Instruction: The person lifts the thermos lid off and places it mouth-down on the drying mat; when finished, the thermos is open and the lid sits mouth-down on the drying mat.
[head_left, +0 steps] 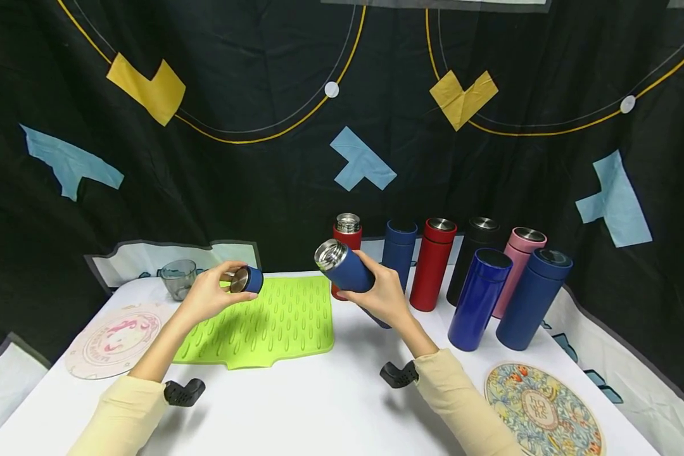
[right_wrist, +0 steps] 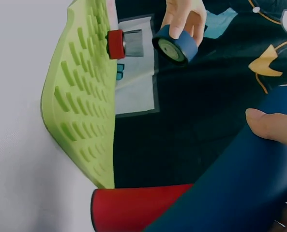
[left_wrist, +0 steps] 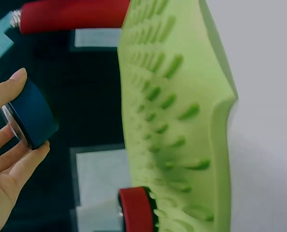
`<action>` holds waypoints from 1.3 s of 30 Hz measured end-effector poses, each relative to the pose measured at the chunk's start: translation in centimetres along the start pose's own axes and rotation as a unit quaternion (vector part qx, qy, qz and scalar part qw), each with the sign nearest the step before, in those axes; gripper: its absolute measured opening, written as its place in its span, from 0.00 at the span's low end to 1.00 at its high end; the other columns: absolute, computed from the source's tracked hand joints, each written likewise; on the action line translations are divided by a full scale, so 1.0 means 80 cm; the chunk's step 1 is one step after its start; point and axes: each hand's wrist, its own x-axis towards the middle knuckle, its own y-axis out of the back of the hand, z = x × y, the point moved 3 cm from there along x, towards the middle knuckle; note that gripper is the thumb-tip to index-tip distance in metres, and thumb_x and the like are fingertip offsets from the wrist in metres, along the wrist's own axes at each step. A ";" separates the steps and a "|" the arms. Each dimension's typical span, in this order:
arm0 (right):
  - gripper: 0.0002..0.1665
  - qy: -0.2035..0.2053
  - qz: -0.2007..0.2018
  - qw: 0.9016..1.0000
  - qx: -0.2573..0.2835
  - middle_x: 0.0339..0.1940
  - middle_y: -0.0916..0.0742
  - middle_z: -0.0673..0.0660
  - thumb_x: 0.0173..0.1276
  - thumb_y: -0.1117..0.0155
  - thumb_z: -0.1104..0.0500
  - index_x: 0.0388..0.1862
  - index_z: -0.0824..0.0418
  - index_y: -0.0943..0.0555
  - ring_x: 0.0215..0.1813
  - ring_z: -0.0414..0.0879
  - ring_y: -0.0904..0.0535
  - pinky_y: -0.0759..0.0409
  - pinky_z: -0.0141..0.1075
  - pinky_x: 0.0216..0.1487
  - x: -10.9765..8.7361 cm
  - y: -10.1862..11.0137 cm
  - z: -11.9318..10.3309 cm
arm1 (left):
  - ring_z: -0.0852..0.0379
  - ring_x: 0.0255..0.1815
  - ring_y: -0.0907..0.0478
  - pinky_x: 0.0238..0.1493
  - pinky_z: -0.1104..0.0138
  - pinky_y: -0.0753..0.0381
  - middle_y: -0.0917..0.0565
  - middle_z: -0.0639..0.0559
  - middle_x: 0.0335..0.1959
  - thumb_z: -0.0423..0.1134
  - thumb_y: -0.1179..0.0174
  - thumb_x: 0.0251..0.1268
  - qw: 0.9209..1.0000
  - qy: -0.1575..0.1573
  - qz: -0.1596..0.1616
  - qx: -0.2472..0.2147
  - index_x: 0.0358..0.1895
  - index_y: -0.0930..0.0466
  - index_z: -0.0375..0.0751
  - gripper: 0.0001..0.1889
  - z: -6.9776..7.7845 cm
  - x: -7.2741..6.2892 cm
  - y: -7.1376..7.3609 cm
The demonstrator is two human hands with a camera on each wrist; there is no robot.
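My left hand (head_left: 209, 296) pinches a blue bottle lid (head_left: 254, 279) with a metal top between thumb and fingers, above the green drying mat (head_left: 302, 316). In the right wrist view the lid's inner side faces the camera. My right hand (head_left: 386, 292) grips a blue thermos bottle (head_left: 350, 271) round its body. The bottle is off the table, tilted, its uncapped metal mouth toward the upper left. Lid and bottle are apart. Behind the bottle stands an uncapped red thermos (head_left: 348, 235). A red lid (left_wrist: 137, 209) rests on the mat, hidden in the head view.
Several capped thermoses stand at the right: dark blue, red (head_left: 433, 266), black, glossy blue (head_left: 479, 301), pink and matte blue (head_left: 532, 301). A glass cup (head_left: 178, 282) and a pale round mat (head_left: 102, 354) lie left. A floral round mat (head_left: 570, 392) is front right.
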 end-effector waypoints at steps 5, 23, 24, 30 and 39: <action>0.44 -0.024 0.006 1.000 0.014 0.55 0.17 0.59 0.48 0.19 0.59 0.65 0.59 0.28 0.52 0.56 0.19 0.20 0.50 0.54 0.004 -0.010 0.007 | 0.35 0.50 0.22 0.46 0.47 0.20 0.22 0.32 0.55 0.45 0.25 0.49 1.000 0.009 -0.007 0.019 0.62 0.29 0.31 0.37 -0.019 0.007 -0.006; 0.48 -0.113 0.051 0.991 0.056 0.57 0.18 0.63 0.48 0.19 0.59 0.66 0.64 0.34 0.56 0.55 0.20 0.25 0.52 0.59 0.010 -0.039 0.039 | 0.33 0.47 0.21 0.46 0.46 0.22 0.21 0.28 0.49 0.38 0.24 0.45 0.999 0.007 0.003 0.046 0.57 0.27 0.26 0.35 -0.066 0.019 -0.032; 0.48 -0.120 0.055 0.989 0.063 0.57 0.18 0.63 0.49 0.19 0.59 0.66 0.64 0.34 0.57 0.55 0.21 0.25 0.52 0.60 0.009 -0.039 0.041 | 0.32 0.48 0.22 0.47 0.45 0.22 0.21 0.28 0.50 0.38 0.24 0.45 0.999 0.005 0.002 0.052 0.57 0.27 0.26 0.35 -0.067 0.020 -0.034; 0.47 -0.166 0.089 0.977 0.100 0.58 0.19 0.62 0.50 0.20 0.56 0.66 0.63 0.35 0.59 0.53 0.22 0.25 0.49 0.60 0.005 -0.046 0.052 | 0.29 0.53 0.26 0.50 0.45 0.23 0.24 0.25 0.52 0.37 0.25 0.46 0.996 0.005 -0.011 0.083 0.60 0.29 0.23 0.37 -0.070 0.022 -0.042; 0.46 -0.178 0.156 0.965 0.116 0.57 0.18 0.63 0.50 0.20 0.56 0.64 0.63 0.35 0.58 0.52 0.21 0.23 0.48 0.58 0.006 -0.055 0.061 | 0.31 0.52 0.25 0.51 0.46 0.23 0.23 0.26 0.52 0.35 0.24 0.44 0.995 0.016 -0.019 0.100 0.58 0.28 0.22 0.36 -0.075 0.025 -0.052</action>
